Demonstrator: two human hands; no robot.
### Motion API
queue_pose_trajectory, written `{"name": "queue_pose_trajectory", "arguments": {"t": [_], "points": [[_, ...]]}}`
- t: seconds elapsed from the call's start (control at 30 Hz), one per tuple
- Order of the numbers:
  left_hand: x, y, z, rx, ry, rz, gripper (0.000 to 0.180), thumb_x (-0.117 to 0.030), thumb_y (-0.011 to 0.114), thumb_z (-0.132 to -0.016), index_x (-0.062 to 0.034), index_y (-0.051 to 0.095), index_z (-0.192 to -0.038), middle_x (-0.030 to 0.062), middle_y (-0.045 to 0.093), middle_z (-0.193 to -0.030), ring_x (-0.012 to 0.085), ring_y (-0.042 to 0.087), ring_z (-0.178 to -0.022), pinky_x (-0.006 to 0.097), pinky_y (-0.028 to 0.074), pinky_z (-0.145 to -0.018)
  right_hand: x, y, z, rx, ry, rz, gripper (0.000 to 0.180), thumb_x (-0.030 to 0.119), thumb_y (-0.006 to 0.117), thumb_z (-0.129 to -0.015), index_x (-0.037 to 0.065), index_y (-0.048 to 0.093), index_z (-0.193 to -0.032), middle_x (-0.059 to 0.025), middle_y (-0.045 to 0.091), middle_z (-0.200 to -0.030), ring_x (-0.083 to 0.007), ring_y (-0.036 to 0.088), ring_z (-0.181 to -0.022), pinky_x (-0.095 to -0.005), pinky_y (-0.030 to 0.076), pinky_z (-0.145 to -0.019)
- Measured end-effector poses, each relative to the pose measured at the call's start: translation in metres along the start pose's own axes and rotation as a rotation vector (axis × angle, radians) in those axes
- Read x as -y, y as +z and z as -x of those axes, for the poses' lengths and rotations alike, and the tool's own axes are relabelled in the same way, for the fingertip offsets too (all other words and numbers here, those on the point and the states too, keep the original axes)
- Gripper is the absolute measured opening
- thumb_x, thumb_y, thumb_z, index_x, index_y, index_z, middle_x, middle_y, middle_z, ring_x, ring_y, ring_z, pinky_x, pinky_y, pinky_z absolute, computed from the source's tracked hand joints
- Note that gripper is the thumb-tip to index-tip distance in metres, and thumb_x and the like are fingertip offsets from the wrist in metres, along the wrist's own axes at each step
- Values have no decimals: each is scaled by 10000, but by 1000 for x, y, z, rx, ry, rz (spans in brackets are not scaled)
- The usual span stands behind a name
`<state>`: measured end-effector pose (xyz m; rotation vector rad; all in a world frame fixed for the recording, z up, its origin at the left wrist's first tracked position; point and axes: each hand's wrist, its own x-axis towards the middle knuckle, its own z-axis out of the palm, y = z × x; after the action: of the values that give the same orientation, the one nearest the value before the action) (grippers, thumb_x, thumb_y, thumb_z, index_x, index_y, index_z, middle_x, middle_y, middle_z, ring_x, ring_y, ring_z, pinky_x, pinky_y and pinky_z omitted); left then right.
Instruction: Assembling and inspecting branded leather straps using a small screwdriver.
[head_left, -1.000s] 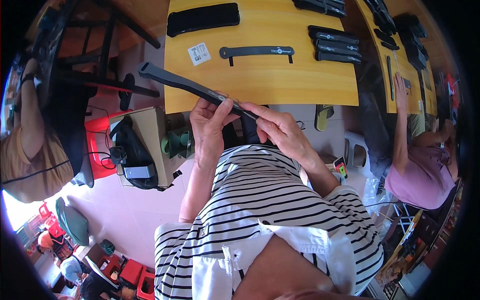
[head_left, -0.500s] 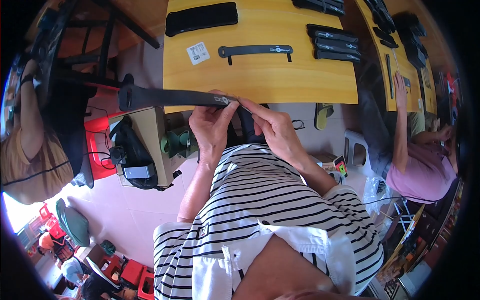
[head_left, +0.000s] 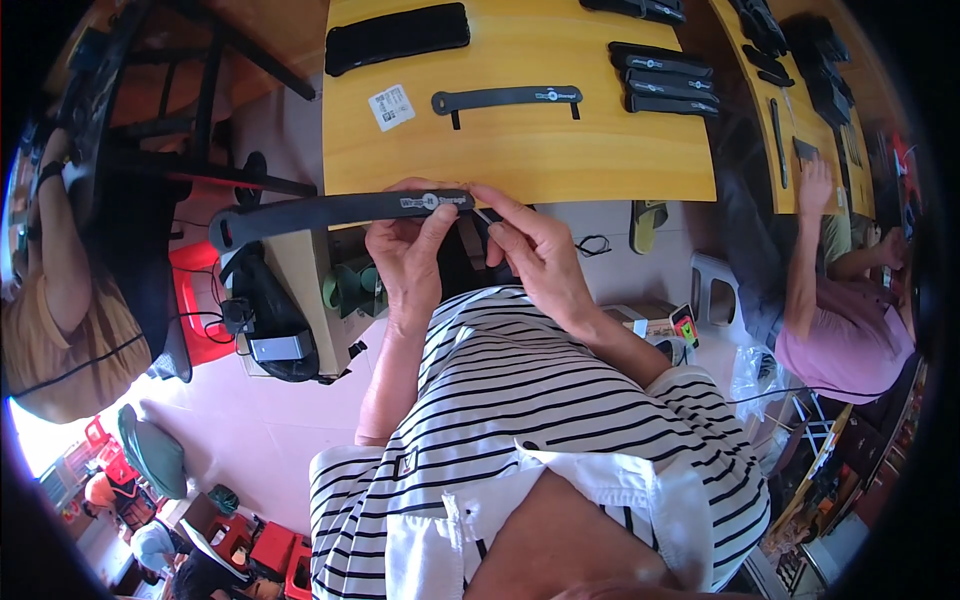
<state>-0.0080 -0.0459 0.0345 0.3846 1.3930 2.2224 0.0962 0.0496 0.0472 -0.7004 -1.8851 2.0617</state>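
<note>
A long black strap (head_left: pixel 310 212) with a slotted, rounded end stretches out to the left in front of me, above the table's near edge. My left hand (head_left: pixel 405 260) grips it near its right end, thumb lying on the pale printing. At that end my right hand (head_left: pixel 545 260) is closed in a pinch; a thin dark piece shows between its fingers, its join to the strap partly hidden. Beyond my hands, a similar strap (head_left: pixel 480 100) lies flat on the yellow table (head_left: pixel 600 160), two short dark tabs sticking out under it. A white printed label (head_left: pixel 391 107) lies left of it.
A black bundle (head_left: pixel 398 40) lies at the table's far left, stacked black straps (head_left: pixel 665 82) at the right. Co-workers sit on both sides, one with a hand (head_left: pixel 817 182) on the neighbouring table. A carton (head_left: pixel 300 290) and a grey stool (head_left: pixel 715 290) stand on the floor.
The held strap has shifted left and turned, showing more of its printed face. My right fingers have curled in further at its end. The right-hand co-worker's hand has moved slightly.
</note>
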Motion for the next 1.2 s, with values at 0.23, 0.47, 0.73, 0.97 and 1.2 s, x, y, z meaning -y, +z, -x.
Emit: {"name": "queue_pose_trajectory", "arguments": {"t": [0.23,0.47,0.73,0.97,1.2], "points": [[0,-5,0,-51,-100,86,219,12,595,-822,6,532,-1032,89,618,-942,139,605,-866,256,508,-776,-2,6,-5,8,-11,-16,349,32,480,-905,106,532,-1242,8,484,-600,-53,410,-519,-191,352,-475],[0,5,4,2,175,-305,285,77,645,-760,37,546,-1024,69,612,-904,118,576,-841,233,461,-778,-14,2,-6,-8,20,-114,332,45,487,-906,91,540,-1230,4,494,-608,-44,418,-523,-176,361,-466],[-8,-3,-6,46,-189,-17,212,-83,633,-832,12,547,-1001,85,618,-897,144,624,-803,268,534,-727,5,-9,-3,7,-4,131,312,35,501,-893,58,560,-1198,-8,566,-685,-45,450,-557,-170,362,-487],[-1,-20,-14,173,-394,237,214,-120,586,-864,11,527,-1023,95,621,-856,164,645,-773,296,574,-702,0,-19,-8,120,-164,110,302,-22,512,-864,47,596,-1146,-29,594,-732,-71,518,-623,-195,419,-547],[-1,-30,-16,232,-576,370,217,-163,565,-883,6,526,-1013,87,625,-839,172,653,-756,291,575,-692,-9,-23,-16,245,-125,10,272,14,534,-862,65,620,-1115,-32,570,-650,-79,525,-565,-203,433,-515]]}}
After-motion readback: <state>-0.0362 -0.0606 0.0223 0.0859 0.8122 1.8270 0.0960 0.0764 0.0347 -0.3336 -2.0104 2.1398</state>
